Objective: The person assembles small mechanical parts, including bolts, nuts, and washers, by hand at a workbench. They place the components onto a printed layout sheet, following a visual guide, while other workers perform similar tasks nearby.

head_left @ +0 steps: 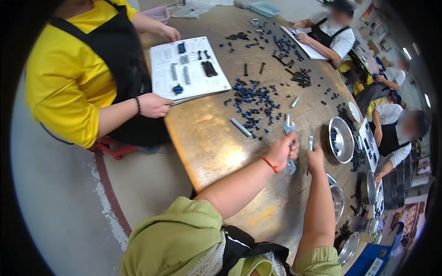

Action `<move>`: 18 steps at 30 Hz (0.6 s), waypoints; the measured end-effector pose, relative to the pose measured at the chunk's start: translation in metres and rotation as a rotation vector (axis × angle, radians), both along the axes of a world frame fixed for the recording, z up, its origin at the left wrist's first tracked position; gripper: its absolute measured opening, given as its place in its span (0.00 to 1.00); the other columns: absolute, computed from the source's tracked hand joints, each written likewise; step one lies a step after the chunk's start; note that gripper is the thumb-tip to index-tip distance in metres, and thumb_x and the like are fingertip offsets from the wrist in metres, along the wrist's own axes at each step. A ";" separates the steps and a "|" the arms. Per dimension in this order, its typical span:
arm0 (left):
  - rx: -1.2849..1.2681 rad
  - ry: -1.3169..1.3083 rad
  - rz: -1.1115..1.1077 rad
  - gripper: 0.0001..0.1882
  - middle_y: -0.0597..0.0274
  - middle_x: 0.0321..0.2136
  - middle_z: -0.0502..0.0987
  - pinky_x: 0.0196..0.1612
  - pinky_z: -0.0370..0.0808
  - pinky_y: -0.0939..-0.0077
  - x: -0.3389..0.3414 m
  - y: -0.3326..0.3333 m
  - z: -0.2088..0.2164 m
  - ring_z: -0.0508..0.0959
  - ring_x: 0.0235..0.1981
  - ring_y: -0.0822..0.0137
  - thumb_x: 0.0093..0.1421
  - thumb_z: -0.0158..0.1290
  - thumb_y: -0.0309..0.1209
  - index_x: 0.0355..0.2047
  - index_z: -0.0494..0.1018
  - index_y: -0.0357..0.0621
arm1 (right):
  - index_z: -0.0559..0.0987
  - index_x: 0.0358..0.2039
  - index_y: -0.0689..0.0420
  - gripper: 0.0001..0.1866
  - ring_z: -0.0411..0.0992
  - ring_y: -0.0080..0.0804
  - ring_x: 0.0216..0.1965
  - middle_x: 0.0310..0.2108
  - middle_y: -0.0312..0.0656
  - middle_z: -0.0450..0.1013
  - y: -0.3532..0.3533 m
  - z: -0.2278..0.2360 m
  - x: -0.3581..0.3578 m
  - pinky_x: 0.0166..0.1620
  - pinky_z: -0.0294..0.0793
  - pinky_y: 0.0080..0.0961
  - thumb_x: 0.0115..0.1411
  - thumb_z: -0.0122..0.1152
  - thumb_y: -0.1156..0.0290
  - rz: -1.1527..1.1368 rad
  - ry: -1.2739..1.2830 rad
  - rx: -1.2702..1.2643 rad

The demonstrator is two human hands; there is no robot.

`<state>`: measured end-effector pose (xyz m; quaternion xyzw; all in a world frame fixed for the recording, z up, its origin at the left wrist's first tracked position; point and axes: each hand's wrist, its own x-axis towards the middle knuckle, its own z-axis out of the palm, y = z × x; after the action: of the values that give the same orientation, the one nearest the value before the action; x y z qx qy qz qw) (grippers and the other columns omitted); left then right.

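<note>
Gripping a silver open-ended wrench (290, 167) around its middle, the person's left hand (281, 151) is closed above the worktable (216, 145), one head of the wrench showing beyond the fingers and the other on the near side of the hand. The right hand (315, 159), just beside it and apart from it, is closed round a slim metal tool (311, 141) whose tip points away from the person; what kind of tool it is cannot be told at this size. Beyond the left hand lie a silver rod (241, 127) and a spread of blue-and-black screws (252, 99), near the wrench but apart from it. To the right of the right hand stands a steel bowl (346, 140) with small dark pieces inside.
</note>
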<state>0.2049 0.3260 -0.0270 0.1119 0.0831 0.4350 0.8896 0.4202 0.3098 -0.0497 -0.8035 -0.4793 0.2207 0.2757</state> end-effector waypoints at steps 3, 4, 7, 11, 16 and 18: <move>0.239 0.131 0.077 0.15 0.72 0.20 0.61 0.23 0.58 0.82 -0.026 -0.028 0.010 0.59 0.18 0.78 0.71 0.41 0.42 0.30 0.62 0.48 | 0.72 0.34 0.56 0.04 0.58 0.17 0.21 0.21 0.27 0.62 -0.051 0.015 -0.054 0.24 0.58 0.21 0.57 0.50 0.78 -0.094 0.473 0.348; 0.330 0.172 0.093 0.14 0.72 0.20 0.61 0.23 0.59 0.82 -0.030 -0.039 0.012 0.59 0.19 0.78 0.72 0.41 0.42 0.31 0.63 0.48 | 0.72 0.36 0.57 0.04 0.59 0.17 0.23 0.23 0.28 0.63 -0.073 0.015 -0.064 0.26 0.59 0.20 0.59 0.50 0.77 -0.089 0.500 0.419; 0.661 0.387 0.151 0.13 0.73 0.21 0.62 0.23 0.60 0.82 -0.050 -0.079 0.010 0.60 0.19 0.79 0.71 0.41 0.41 0.34 0.63 0.47 | 0.71 0.41 0.59 0.06 0.64 0.21 0.33 0.33 0.34 0.68 -0.129 -0.016 -0.067 0.38 0.65 0.20 0.67 0.49 0.71 -0.037 0.360 0.534; 0.132 0.377 0.046 0.10 0.73 0.19 0.62 0.23 0.60 0.81 -0.074 -0.087 -0.013 0.62 0.18 0.78 0.70 0.42 0.39 0.36 0.65 0.49 | 0.71 0.38 0.59 0.07 0.67 0.25 0.31 0.27 0.36 0.69 -0.149 -0.023 -0.082 0.39 0.67 0.24 0.68 0.48 0.68 0.051 0.228 0.455; 0.136 0.314 0.195 0.12 0.67 0.20 0.66 0.23 0.65 0.77 -0.164 -0.022 0.042 0.64 0.19 0.73 0.69 0.41 0.40 0.39 0.67 0.45 | 0.69 0.32 0.57 0.09 0.65 0.22 0.19 0.21 0.35 0.68 -0.146 -0.005 -0.087 0.23 0.64 0.23 0.67 0.50 0.66 -0.021 0.404 0.243; 0.209 0.228 0.170 0.12 0.68 0.22 0.64 0.23 0.63 0.78 -0.195 -0.022 0.056 0.62 0.19 0.74 0.71 0.39 0.38 0.41 0.66 0.44 | 0.68 0.31 0.56 0.09 0.64 0.22 0.19 0.19 0.34 0.65 -0.147 -0.017 -0.084 0.24 0.64 0.24 0.65 0.53 0.67 -0.042 0.272 0.137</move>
<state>0.0102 0.3039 0.0291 0.2447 0.1470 0.4995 0.8179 0.3365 0.1624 -0.0662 -0.7553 -0.4347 0.2885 0.3967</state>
